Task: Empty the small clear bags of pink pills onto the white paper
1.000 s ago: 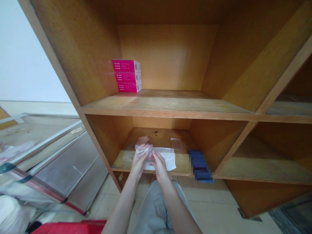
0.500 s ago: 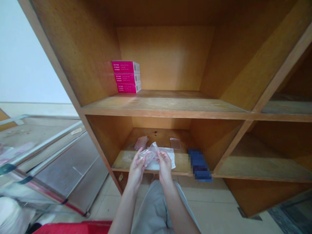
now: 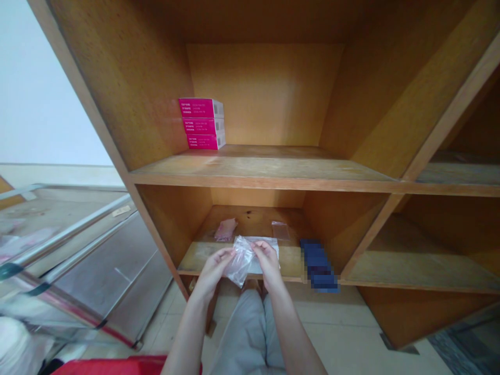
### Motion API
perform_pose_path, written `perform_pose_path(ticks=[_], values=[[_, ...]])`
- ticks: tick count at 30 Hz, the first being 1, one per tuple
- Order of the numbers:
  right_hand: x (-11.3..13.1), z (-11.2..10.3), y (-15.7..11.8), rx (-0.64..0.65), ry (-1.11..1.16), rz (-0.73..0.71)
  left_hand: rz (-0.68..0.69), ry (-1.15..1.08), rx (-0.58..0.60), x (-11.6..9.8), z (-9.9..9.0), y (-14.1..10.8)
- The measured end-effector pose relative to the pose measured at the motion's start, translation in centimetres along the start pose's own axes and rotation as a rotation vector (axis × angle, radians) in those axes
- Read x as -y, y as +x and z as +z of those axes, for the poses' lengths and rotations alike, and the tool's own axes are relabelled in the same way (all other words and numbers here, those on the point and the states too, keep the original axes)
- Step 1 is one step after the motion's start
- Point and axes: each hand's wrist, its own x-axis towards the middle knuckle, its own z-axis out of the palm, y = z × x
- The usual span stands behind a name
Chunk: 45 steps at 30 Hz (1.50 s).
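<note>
A crumpled clear plastic bag (image 3: pixel 239 265) hangs between my two hands, over the front edge of the lower shelf. My left hand (image 3: pixel 217 264) pinches its left side, and my right hand (image 3: pixel 266 260) grips its upper right part with thumb and fingers. Behind the bag, partly covered by it and my right hand, a white sheet or pouch (image 3: pixel 273 244) lies on the shelf. A pinkish plastic packet (image 3: pixel 225 229) is farther back to the left. Toward the back right lies a small flat clear bag (image 3: pixel 280 230).
Several pink boxes (image 3: pixel 202 125) are stacked on the upper shelf (image 3: pixel 265 164), against its left wall. A blurred-out dark blue object (image 3: pixel 319 264) overhangs the lower shelf's right front edge. At left stands a metal-framed rack (image 3: pixel 66 245); something red (image 3: pixel 113 366) is at the bottom.
The plastic bag has been spread and now hangs lower between my hands. My left hand has moved a little left, away from my right hand.
</note>
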Motion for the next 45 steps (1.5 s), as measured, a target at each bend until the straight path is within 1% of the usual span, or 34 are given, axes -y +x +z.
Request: perform_pose_path(ticks=[2, 7, 10, 12, 14, 16, 21, 27, 32, 34, 37, 40, 43, 45], values=[[0.0, 0.3, -0.2, -0.024, 0.012, -0.002, -0.025, 0.011, 0.041, -0.1, 0.2, -0.1], [-0.5, 0.9, -0.5, -0.053, 0.036, 0.009, 0.049, -0.01, -0.06, 0.0, 0.5, -0.4], [-0.7, 0.9, -0.5, -0.048, 0.039, -0.017, 0.081, 0.031, -0.082, 0.2, 0.1, -0.4], [-0.7, 0.8, -0.4, -0.045, 0.034, -0.027, 0.08, 0.043, -0.063, 0.3, -0.2, -0.3], [-0.5, 0.6, -0.3, -0.047, 0.043, -0.02, 0.066, 0.033, -0.02, 0.2, -0.4, -0.1], [-0.2, 0.5, -0.3, -0.036, 0.049, -0.008, 0.071, 0.019, -0.003, 0.1, -0.5, 0.2], [0.2, 0.2, -0.3, 0.029, -0.002, 0.002, 0.132, 0.021, -0.055, -0.3, -0.1, 1.2], [-0.2, 0.0, 0.0, 0.01, -0.013, -0.039, 0.111, -0.013, -0.079, -0.4, 0.3, 1.4], [0.1, 0.0, -0.2, -0.025, -0.021, -0.046, 0.11, -0.001, -0.106, -0.4, 0.5, 1.5], [0.2, 0.0, -0.1, -0.019, -0.014, -0.038, 0.094, -0.013, -0.117, -0.5, 0.6, 1.4], [0.3, 0.0, 0.1, 0.009, 0.001, -0.02, 0.072, -0.045, -0.084, -0.7, 1.0, 1.3], [0.2, 0.2, 0.3, 0.016, 0.017, -0.011, 0.08, 0.014, -0.03, -0.9, 1.5, 1.1], [0.2, 0.5, 0.1, 0.021, 0.037, -0.012, 0.134, 0.106, -0.056, -0.7, 1.8, 1.1], [0.1, 0.7, 0.0, 0.034, 0.049, -0.017, 0.157, 0.126, -0.072, -0.5, 1.8, 1.2]])
